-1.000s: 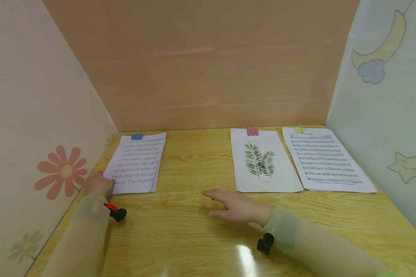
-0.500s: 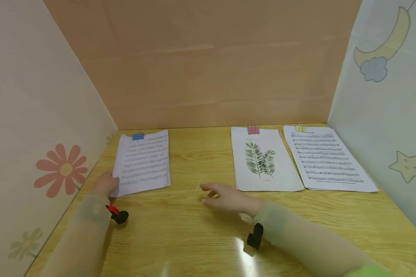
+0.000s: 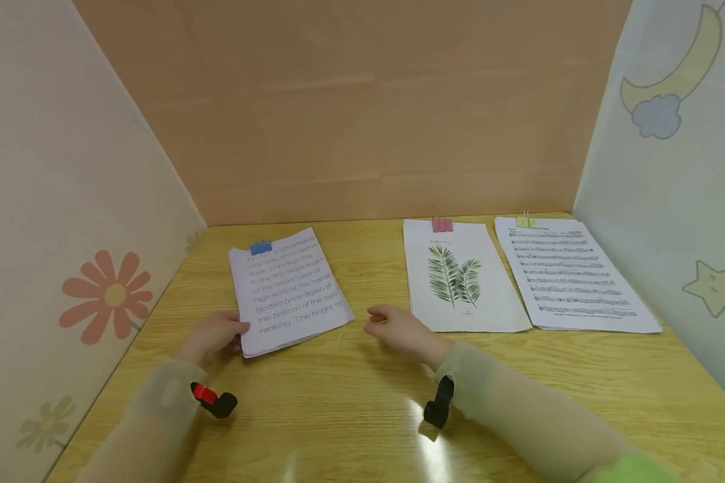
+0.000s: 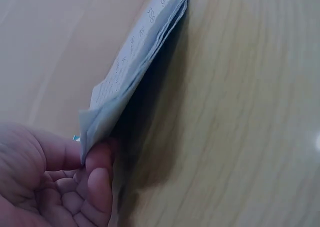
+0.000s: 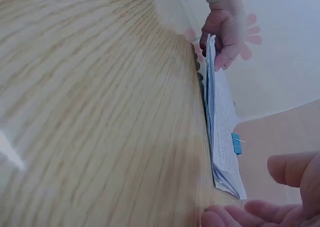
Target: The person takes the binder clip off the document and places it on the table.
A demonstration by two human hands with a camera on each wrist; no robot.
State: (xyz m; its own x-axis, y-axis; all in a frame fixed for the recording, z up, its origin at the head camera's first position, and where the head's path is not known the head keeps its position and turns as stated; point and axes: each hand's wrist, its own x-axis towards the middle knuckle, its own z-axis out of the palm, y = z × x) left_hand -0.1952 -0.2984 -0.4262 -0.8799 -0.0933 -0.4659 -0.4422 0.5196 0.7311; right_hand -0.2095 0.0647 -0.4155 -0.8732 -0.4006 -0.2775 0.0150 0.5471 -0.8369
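A stack of printed text sheets point(image 3: 293, 295) with a blue binder clip point(image 3: 261, 248) at its top lies turned at an angle on the left half of the table. My left hand point(image 3: 213, 337) pinches its left edge near the lower corner, thumb above and fingers underneath. In the left wrist view that edge of the stack point(image 4: 120, 87) is lifted off the wood. Close to the stack's lower right corner is my right hand point(image 3: 406, 333), thumb and fingers apart with nothing between them. The right wrist view shows a small gap between its fingers point(image 5: 225, 217) and the paper.
A stack with a leaf drawing point(image 3: 459, 282) and a pink clip point(image 3: 442, 225) lies right of centre. Beside it are sheets of music point(image 3: 570, 275) with a yellow clip point(image 3: 525, 221). Walls stand left, right and behind the wooden table point(image 3: 314, 416).
My left hand has lifted the text stack's left edge, moved it right, toward the middle, and turned it. My right hand has shifted slightly and its fingers have bent a little more.
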